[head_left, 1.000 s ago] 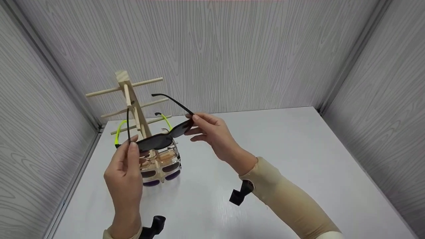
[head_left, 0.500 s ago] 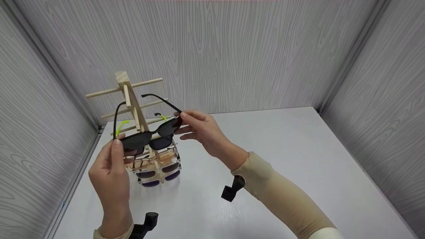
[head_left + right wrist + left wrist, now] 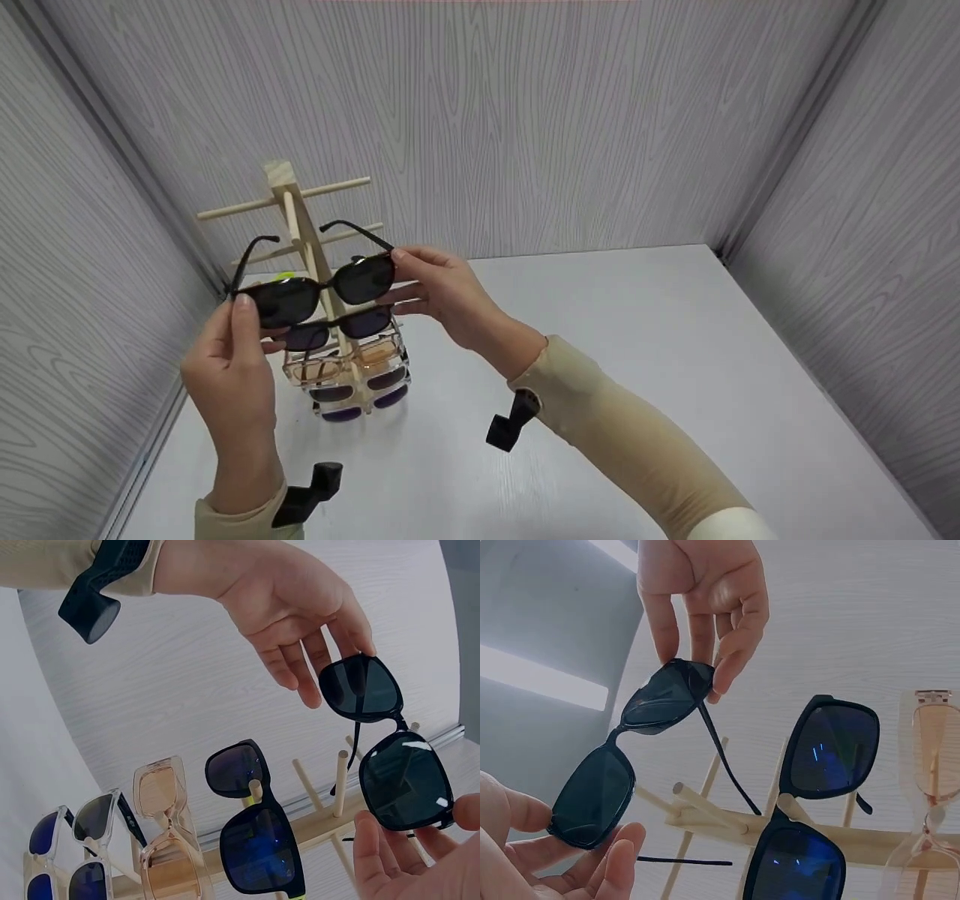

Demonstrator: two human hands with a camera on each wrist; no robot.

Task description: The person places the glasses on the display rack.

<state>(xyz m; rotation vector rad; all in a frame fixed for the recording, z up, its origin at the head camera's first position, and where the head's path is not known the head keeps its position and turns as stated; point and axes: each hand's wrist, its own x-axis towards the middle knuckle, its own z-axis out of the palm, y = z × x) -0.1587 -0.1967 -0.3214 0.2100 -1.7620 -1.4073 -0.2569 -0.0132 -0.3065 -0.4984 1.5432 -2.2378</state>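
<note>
A pair of black sunglasses with dark lenses is held up between both hands, its temples unfolded and pointing toward the wooden display rack. My left hand pinches the frame's left end between thumb and fingers. At the other end, the right hand pinches the frame near the hinge. In the left wrist view the sunglasses appear apart from the rack's pegs. Just below hangs another black pair with bluish lenses, partly covered by the left fingers.
Lower on the rack sit clear-framed glasses with orange lenses, then clear-framed sunglasses with dark and purple lenses. Bare pegs stick out near the top. White tabletop and grained panels surround it.
Both hands have moved left with the black sunglasses, which have tilted so the lenses now face the head camera. The black bluish-lens pair beneath shows more fully.
</note>
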